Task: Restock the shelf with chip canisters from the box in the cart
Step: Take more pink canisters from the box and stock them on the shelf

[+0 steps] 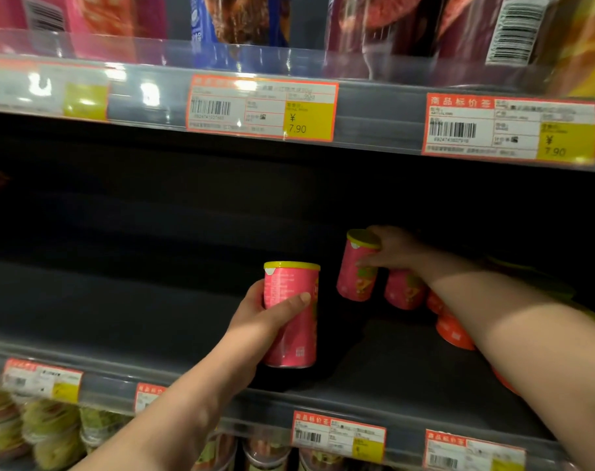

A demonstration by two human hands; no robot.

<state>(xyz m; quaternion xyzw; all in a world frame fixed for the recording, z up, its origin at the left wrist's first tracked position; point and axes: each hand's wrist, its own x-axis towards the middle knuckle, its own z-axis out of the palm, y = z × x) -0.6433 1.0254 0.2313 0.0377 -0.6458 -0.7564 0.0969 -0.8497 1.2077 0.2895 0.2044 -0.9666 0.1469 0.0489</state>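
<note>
Our left hand (255, 321) is wrapped round a pink can (296, 334), held upright near the front edge of the shelf (119, 300). Deeper on the shelf, our right hand (396, 249) grips a second can (355, 280) by its top. That one's tilted, just beside more cans (405, 290) on the shelf's right side.

The left forearm (173, 413) rises bare from the lower edge, angled up and to the right, with the wrist nearly straight. The left hand (255, 321) grips a pink canister (291, 334), held upright, about its middle. The thumb (289, 302) lies across the front and the fingers (257, 294) curl round the far side, mostly hidden. The right forearm (513, 314), also bare, comes in from the right edge and reaches left and deeper in. The right hand (396, 249), palm down, holds a tilted canister (355, 277) by its top, with one digit pressed on the upper wall.
</note>
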